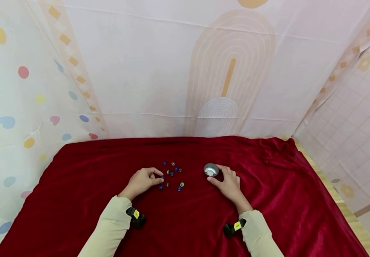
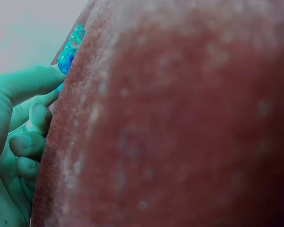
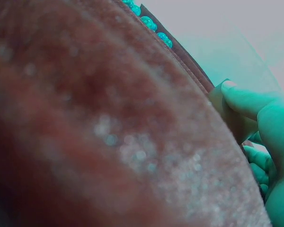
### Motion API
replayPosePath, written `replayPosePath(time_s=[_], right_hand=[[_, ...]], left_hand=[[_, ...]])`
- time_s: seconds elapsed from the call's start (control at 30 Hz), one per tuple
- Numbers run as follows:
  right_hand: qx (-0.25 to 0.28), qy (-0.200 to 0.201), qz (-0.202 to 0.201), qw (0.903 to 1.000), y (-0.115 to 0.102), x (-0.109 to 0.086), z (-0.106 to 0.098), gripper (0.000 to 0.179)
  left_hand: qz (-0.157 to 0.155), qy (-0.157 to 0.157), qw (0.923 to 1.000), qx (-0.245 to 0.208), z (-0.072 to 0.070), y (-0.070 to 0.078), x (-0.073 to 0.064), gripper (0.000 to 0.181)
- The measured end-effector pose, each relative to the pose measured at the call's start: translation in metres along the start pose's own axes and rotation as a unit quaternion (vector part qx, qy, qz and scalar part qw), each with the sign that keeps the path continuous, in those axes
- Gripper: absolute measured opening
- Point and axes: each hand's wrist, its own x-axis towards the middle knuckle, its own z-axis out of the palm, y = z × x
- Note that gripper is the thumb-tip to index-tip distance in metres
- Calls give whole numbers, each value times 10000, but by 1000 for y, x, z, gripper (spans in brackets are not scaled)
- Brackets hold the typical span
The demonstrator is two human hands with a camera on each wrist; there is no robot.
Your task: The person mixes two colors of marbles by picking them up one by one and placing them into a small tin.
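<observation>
My left hand (image 1: 143, 182) is at the left edge of a loose group of glass marbles (image 1: 176, 169), pinching a blue marble (image 1: 162, 177) between thumb and index finger. The left wrist view shows its fingertips close to the cloth, with a larger-looking blue marble (image 2: 65, 61) just beyond them. To the right, my right hand (image 1: 228, 181) grips the rim of a small silver metal bowl (image 1: 211, 170) with thumb and fingers. Something small lies in the bottom of the bowl, too small to make out. The bowl's side (image 3: 218, 101) shows partly behind the cloth in the right wrist view.
A dark red velvet cloth (image 1: 197, 221) covers the table, rumpled at its back right corner. Its wooden edge (image 1: 339, 203) shows on the right. Patterned white curtains (image 1: 133, 71) stand behind and at both sides. A black camera is strapped to each wrist.
</observation>
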Motion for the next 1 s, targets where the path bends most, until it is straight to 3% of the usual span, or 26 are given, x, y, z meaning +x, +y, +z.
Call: replayPosePath(time_s=[0.37,1.0], right_hand=[[5,11,3,10000,2,0,1,62],[92,-76,70,9999,0,-1,-1,63]], left_hand=[[95,65,9999,63,1,-1,-1,22],[-30,94,9999,49,2,-2,0,18]])
